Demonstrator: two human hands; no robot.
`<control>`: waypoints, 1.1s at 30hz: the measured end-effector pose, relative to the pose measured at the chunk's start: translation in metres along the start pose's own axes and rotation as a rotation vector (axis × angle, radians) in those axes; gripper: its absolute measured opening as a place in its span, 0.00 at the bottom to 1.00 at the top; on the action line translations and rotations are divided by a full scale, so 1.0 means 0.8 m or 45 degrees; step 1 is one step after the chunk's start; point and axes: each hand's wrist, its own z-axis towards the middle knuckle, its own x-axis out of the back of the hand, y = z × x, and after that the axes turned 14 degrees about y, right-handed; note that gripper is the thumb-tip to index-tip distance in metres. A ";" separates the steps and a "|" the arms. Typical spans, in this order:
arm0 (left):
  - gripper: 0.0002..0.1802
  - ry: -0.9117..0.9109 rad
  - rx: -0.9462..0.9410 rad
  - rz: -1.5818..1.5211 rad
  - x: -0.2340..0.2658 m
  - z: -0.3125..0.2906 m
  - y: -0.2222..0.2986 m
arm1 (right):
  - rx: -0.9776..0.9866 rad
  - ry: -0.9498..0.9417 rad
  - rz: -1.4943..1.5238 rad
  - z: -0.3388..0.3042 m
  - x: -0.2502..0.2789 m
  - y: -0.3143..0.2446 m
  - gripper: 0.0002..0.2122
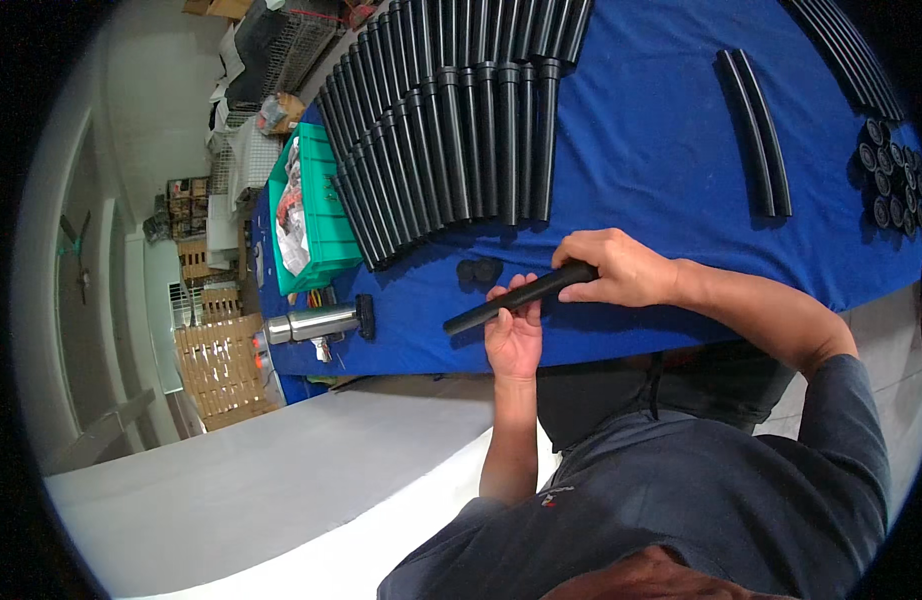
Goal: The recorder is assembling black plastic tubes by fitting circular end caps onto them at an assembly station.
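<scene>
A straight black tube (511,302) slants across in front of me, above the near edge of the blue cloth. My right hand (621,268) is closed round its upper right end, hiding that end. Palm up, my left hand (515,335) holds the tube nearer its lower left end, with the thumb in front and the fingers behind. Small round black caps (479,271) lie on the cloth just beyond my left hand. Past them, many black tubes with wider collars at one end (456,150) lie side by side in overlapping rows.
Two loose black tubes (756,135) lie to the right. Several round black pieces (891,180) are grouped at the far right, below more tubes (849,50). A green crate (331,215) holding plastic-wrapped contents and a silver metal cylinder (316,323) stand at the left on the blue cloth (641,150).
</scene>
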 end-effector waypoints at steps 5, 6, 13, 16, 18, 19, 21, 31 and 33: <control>0.17 0.028 0.037 -0.024 0.001 0.000 0.001 | 0.028 0.021 -0.036 -0.004 -0.006 0.011 0.13; 0.16 0.038 0.063 -0.049 0.000 0.000 0.001 | 0.028 0.017 -0.038 -0.006 -0.007 0.013 0.13; 0.15 0.042 -0.001 0.043 -0.007 -0.003 0.001 | -0.227 -0.094 0.036 0.003 0.004 0.002 0.14; 0.16 0.001 -0.009 0.067 -0.004 -0.002 0.002 | -0.274 -0.155 0.026 0.003 0.002 0.000 0.14; 0.16 0.033 0.004 0.053 -0.005 -0.001 -0.001 | -0.243 -0.128 0.023 -0.002 -0.005 0.009 0.14; 0.16 0.035 -0.005 0.055 -0.006 -0.001 -0.002 | 0.002 0.036 -0.036 -0.006 -0.013 0.018 0.14; 0.17 0.095 0.021 0.021 -0.010 -0.002 -0.003 | 0.252 0.194 -0.086 -0.006 -0.018 0.019 0.14; 0.16 0.061 0.032 0.024 -0.008 0.000 -0.003 | 0.232 0.164 -0.124 -0.005 -0.011 0.018 0.13; 0.16 0.050 0.029 0.009 -0.007 -0.001 -0.001 | 0.071 0.060 -0.014 -0.002 -0.008 0.012 0.14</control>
